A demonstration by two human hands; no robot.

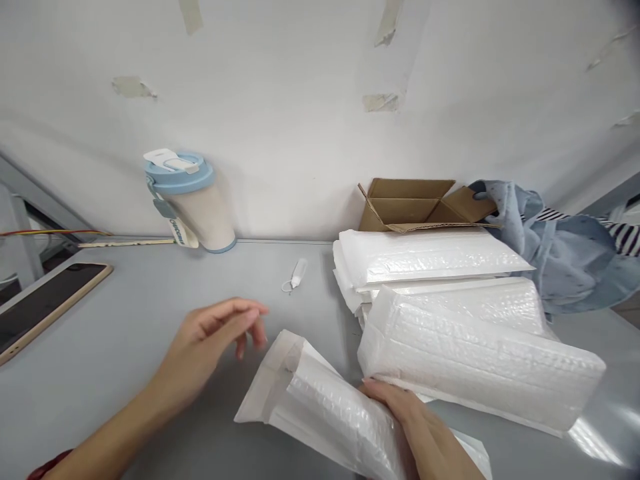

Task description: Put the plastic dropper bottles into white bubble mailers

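A white bubble mailer [333, 407] lies slantwise at the front of the grey table, its open flap end toward the upper left. My right hand [420, 423] is wrapped over its right side and grips it; the fingers beneath are hidden. Just left of the flap, my left hand [227, 337] hovers with loosely bent fingers, apart from the mailer and holding nothing I can see. Beside my right hand lies another puffy bubble mailer [480, 357], leaning on a stack of white mailers [440, 257].
A small white dropper bottle [299, 273] lies mid-table. A tumbler with a blue lid [203, 207] stands against the wall. At the left edge is a phone [45, 303]. Behind the stack sit an open cardboard box [415, 203] and light-blue cloth [575, 257].
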